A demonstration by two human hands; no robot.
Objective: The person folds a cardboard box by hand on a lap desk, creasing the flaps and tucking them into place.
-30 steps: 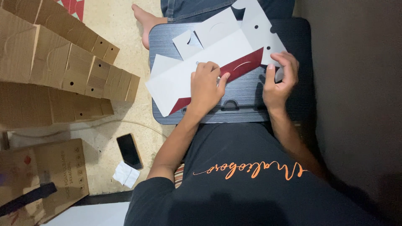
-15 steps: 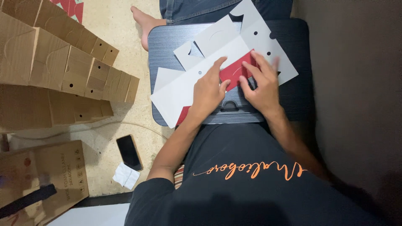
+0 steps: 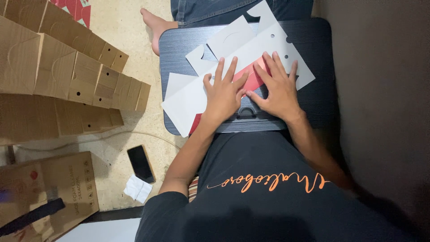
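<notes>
Head view, hands: the left hand and the right hand lie flat, palms down and fingers spread wide, side by side on the cardboard sheet. Neither hand grips anything; both press down on it.
Left hand: fingers point away from the person, resting on the pale grey face of the sheet beside the red part; the thumb sticks out to the left.
Right hand: fingers fan out over the red flap and the grey panel past it; the thumb points toward the left hand, and the two hands nearly touch.
Cardboard sheet: an unfolded box blank, pale grey on the upper face, with cut-out flaps, curved slits and small round holes. It lies at a slant across the lap desk, its lower left corner hanging past the desk edge.
Red flap: a folded-over strip showing the sheet's red side, lying between and under the two hands; a second bit of red shows under the left wrist.
Lap desk: black, ribbed surface, with a handle slot at the near edge just below the hands. It sits across the person's legs.
Person: black shirt with orange script, jeans, and a bare foot on the floor beyond the desk.
Floor, left side: rows of folded brown boxes with round holes, a large brown carton, a dark phone lying flat, and a white tissue just beside the phone.
</notes>
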